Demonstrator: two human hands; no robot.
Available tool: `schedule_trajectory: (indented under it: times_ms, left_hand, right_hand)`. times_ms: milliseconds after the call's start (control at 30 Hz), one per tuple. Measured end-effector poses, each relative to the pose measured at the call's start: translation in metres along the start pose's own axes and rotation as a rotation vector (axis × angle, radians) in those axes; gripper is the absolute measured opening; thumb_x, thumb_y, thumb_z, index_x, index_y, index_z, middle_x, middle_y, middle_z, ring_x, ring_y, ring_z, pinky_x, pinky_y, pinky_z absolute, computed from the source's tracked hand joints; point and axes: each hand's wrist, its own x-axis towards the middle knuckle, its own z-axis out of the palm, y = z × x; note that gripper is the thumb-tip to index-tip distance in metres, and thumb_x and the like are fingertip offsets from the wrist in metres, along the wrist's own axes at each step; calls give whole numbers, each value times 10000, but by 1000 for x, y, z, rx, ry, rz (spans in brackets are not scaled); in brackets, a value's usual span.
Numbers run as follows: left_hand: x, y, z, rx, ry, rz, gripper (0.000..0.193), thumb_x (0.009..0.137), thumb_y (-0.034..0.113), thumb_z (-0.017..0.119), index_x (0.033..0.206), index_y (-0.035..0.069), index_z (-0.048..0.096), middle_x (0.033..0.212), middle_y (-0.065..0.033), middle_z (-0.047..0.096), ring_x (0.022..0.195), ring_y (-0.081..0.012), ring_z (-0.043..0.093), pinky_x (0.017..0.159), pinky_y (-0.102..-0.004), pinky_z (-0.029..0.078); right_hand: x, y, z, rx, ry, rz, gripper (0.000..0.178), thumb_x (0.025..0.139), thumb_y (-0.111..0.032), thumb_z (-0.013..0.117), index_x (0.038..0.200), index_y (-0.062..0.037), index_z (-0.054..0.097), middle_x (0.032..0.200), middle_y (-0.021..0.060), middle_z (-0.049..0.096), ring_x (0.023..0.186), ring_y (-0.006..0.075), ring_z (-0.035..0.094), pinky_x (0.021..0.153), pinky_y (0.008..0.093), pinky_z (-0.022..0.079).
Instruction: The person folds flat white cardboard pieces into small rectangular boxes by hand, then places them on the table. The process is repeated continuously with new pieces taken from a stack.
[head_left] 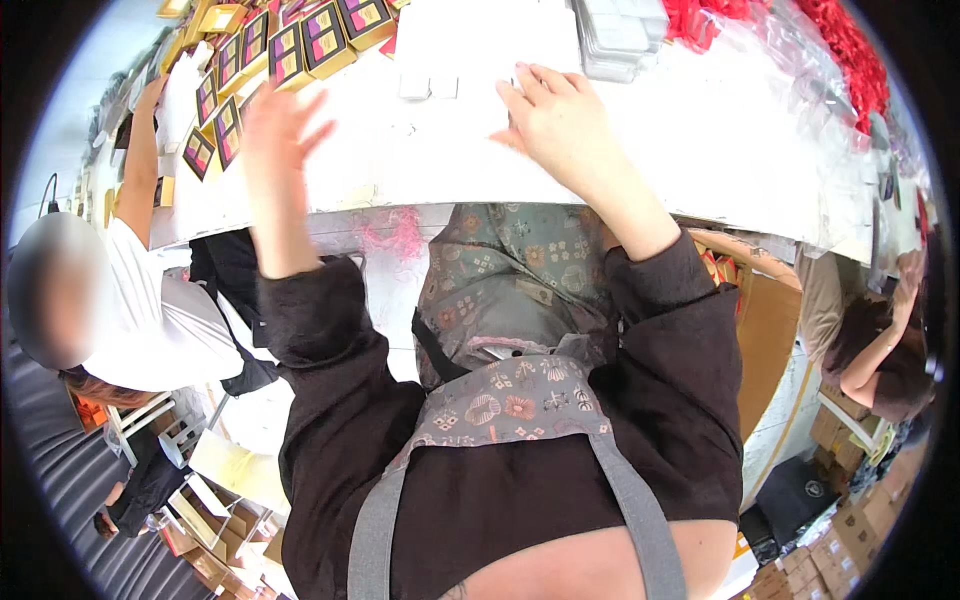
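From my remote seat I look down over a patterned apron (500, 400) onto the white table (700, 140). My right hand (555, 125) lies flat, the fingers spread and closed on nothing, pressing on a white sheet (450, 50) that reaches from under the palm away from me; I think the palm is there so the sheet does not slide. Just beyond its fingertips, a little to the left, two small white blocks (428, 87) sit side by side, and further out to the right stands a stack of clear trays (620, 30), probably kept near for easy picking.

My left hand (280, 130) is lifted above the table with the fingers apart and empty; it is blurred, so I cannot tell exactly how high it is. Beyond it, to the left, run rows of gold boxes (300, 45) with dark red insides, lined up in order. A co-worker's arm (140, 160) reaches toward those rows. Red tassels (850, 50) are heaped far right of my right hand.
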Motion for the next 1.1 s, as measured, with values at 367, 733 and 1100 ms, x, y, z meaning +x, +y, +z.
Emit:
schedule_trajectory:
  times_ms: [367,733,1100]
  left_hand:
    - [-22,-51,54,104,-82,-290,477,915,103,536,1324,-102,403,1190,-172,543,960,-203,607,734,-286,563]
    - [-26,-45,70,-224,-14,-257,423,948,182,506,1251,-108,451,1141,-137,579,991,-209,610,899,-326,492]
    - [-87,-35,65,-61,50,-304,369,772,-28,432,1130,-65,510,1019,-119,617,900,-216,624,742,-298,497]
  right_hand:
    - [-4,-8,-6,170,58,-245,477,805,-298,656,1154,4,539,1152,180,607,1055,305,594,922,395,462]
    - [-9,20,-32,429,107,-220,243,767,-33,599,1004,-34,657,1119,111,660,1069,309,616,924,383,495]
    - [-72,-15,-53,2131,-11,648,732,993,-415,347,1472,17,4,1543,199,93,1406,317,207,1134,421,220]
